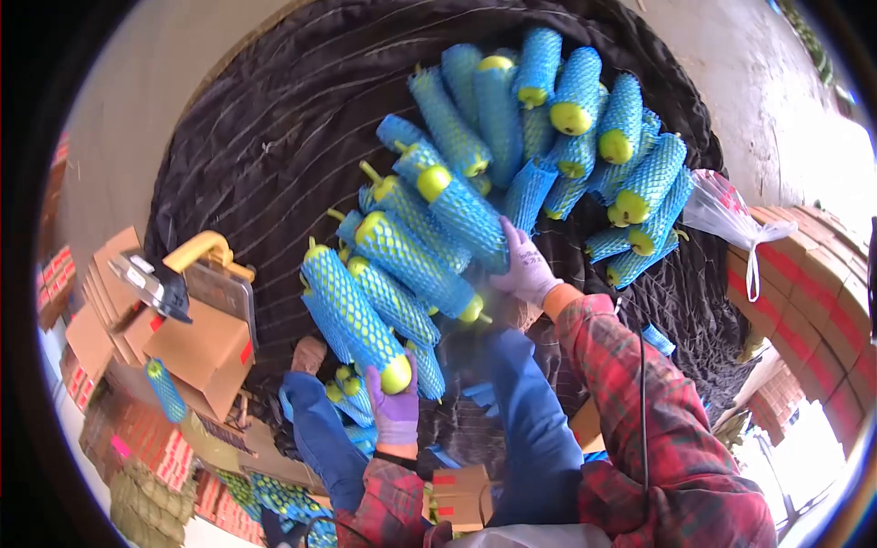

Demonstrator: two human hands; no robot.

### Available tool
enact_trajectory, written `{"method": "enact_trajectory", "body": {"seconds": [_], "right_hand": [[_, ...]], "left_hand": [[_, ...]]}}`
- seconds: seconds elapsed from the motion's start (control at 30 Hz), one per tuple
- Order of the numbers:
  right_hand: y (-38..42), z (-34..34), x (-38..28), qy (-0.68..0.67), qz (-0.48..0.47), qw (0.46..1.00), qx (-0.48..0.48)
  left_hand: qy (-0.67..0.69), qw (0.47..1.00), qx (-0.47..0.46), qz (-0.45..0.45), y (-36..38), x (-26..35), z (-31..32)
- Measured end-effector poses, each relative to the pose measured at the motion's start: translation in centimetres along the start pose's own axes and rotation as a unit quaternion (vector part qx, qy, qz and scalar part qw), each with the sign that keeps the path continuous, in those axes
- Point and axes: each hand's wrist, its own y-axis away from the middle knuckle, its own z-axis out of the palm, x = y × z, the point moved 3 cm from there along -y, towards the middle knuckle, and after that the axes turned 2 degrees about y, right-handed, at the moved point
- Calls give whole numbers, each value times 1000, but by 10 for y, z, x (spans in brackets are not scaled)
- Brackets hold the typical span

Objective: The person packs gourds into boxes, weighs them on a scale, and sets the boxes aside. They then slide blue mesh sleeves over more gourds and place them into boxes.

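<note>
Many long green gourds in blue foam net sleeves lie heaped on a black cloth (274, 137). My left hand (395, 406), in a purple glove, is closed round the lower end of one netted gourd (352, 310) at the left side of the heap. My right hand (527, 269), gloved too, has its fingers against the lower end of another netted gourd (461, 215) near the middle. Its fingertips are partly hidden by the sleeve. More netted gourds (639, 192) lie at the upper right of the cloth.
Open cardboard boxes (196, 352) stand at the left, beside a tape dispenser (151, 283) and a yellow-handled object (210, 248). Stacked cartons (804, 292) and a tied plastic bag (731, 215) are at the right. My legs in blue trousers (534, 420) are below the heap.
</note>
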Motion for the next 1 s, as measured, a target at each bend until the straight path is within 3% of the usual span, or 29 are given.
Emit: {"method": "enact_trajectory", "body": {"seconds": [0.13, 0.23, 0.33, 0.4, 0.47, 0.53, 0.6, 0.67, 0.73, 0.77, 0.87, 0.93, 1.0], "right_hand": [[-15, 5, -10, 92, 5, 995, -36], [-26, 10, -38, 198, 21, 980, -15], [-22, 29, -56, 300, -66, 949, 64], [-23, 38, -61, 307, -22, 950, 50], [-28, 37, -65, 303, 11, 952, 32], [-36, 16, -75, 247, 28, 968, 18], [-72, -2, -38, -11, 99, 994, -52], [-80, -43, -72, 15, 26, 992, 119], [-106, -50, -67, 51, 14, 979, 197], [-115, -51, -67, 69, 25, 978, 196], [-143, -44, -97, 178, -106, 947, 246], [-173, -40, -124, 130, -150, 953, 230], [-222, -27, -136, 81, -135, 975, 154]], "left_hand": [[-83, 996, -33, -3, -22, -4, -33], [-172, 985, -29, -1, -36, -7, -38], [-259, 964, -45, 36, -47, -10, -27], [-272, 961, -46, 23, -55, -9, -27], [-285, 956, -72, -5, -58, 0, -35], [-200, 970, -119, -72, -44, 14, -48], [-17, 961, -194, -196, -18, 33, -49], [-45, 982, -132, -127, -6, 36, -71], [-94, 995, -18, -18, -2, 30, -101], [-124, 992, 13, 7, -10, 31, -118], [-184, 979, 70, 57, -24, 40, -126], [-216, 970, 103, 46, -34, 41, -121], [-253, 961, 109, 25, -45, 45, -122]]}}
